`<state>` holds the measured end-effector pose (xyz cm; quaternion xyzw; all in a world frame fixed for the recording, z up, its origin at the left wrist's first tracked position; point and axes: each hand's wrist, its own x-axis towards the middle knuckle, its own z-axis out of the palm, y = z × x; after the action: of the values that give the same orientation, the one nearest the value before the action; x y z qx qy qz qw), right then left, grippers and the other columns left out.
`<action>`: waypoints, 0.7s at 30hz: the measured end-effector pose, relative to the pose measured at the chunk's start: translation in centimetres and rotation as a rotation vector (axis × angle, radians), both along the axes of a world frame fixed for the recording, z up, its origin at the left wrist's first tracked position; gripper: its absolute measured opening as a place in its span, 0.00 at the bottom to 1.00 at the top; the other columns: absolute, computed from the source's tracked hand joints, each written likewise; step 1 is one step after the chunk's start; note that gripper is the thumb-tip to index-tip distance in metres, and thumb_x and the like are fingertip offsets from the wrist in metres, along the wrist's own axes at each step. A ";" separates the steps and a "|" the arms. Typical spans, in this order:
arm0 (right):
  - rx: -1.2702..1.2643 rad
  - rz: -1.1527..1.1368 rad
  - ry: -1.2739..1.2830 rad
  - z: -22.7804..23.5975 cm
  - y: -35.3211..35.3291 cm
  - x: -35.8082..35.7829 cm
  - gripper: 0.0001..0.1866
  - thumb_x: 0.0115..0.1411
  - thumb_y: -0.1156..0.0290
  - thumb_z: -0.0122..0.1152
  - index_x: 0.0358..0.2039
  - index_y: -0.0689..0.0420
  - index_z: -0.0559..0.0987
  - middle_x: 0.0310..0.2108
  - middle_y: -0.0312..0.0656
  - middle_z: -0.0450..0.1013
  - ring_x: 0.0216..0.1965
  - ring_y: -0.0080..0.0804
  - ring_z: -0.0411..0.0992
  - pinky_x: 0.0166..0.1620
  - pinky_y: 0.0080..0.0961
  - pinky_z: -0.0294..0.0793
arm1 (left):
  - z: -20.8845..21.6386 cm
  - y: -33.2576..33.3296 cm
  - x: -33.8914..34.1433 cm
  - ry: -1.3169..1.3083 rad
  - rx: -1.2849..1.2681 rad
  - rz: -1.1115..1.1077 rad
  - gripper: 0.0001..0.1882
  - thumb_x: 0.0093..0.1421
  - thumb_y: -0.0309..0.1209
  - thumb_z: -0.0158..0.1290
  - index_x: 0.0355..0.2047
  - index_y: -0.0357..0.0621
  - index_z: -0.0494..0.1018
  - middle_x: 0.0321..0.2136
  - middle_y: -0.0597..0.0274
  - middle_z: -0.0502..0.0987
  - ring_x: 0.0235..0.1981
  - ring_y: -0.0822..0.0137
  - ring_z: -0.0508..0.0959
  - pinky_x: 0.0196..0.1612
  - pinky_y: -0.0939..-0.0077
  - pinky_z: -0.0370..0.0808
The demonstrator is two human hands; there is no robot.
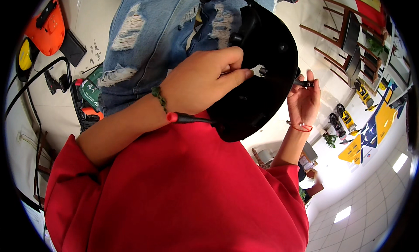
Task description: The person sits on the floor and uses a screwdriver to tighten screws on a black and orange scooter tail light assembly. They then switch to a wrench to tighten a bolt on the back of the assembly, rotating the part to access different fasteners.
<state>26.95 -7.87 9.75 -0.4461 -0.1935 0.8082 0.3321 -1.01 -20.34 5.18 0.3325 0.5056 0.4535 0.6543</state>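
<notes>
The black shell (268,97) sits between the hands, its long axis running from jeans (152,42) toward shirt (183,186), bulging edge rightward; its red-tipped lead (192,119) points left. The left hand (196,75) bends over it, grip impossible to tell; the right hand (303,102) pinches a dark part (306,83).

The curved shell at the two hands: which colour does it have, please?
The shell is black; it shows best in the head view.
</notes>
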 end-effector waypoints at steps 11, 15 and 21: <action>-0.023 -0.151 0.072 -1.5 -0.3 0.6 0.28 0.64 0.70 0.58 0.61 0.72 0.65 0.50 0.53 0.69 0.49 0.38 0.69 0.54 0.26 0.72 | 0.5 0.2 -0.1 0.058 -0.012 -0.023 0.15 0.65 0.36 0.55 0.28 0.38 0.68 0.16 0.54 0.69 0.17 0.59 0.69 0.24 0.65 0.64; -0.002 -0.234 0.213 -2.6 -1.1 1.1 0.28 0.64 0.82 0.53 0.64 0.70 0.62 0.54 0.54 0.69 0.51 0.38 0.69 0.57 0.25 0.75 | 0.2 0.1 0.1 0.011 -0.008 0.011 0.15 0.65 0.36 0.56 0.27 0.38 0.68 0.15 0.55 0.69 0.16 0.61 0.68 0.23 0.66 0.63; -0.063 -0.314 0.612 -4.4 -2.4 -1.0 0.15 0.70 0.82 0.46 0.56 0.65 0.69 0.54 0.43 0.69 0.45 0.31 0.70 0.49 0.23 0.76 | 0.4 -0.2 0.1 -0.020 -0.054 -0.054 0.11 0.68 0.28 0.53 0.28 0.40 0.65 0.18 0.76 0.62 0.21 0.85 0.58 0.23 0.81 0.54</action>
<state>25.98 -10.31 5.39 -0.2173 0.0113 0.8492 0.4811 -0.86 -20.57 5.59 0.3237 0.5019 0.4255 0.6800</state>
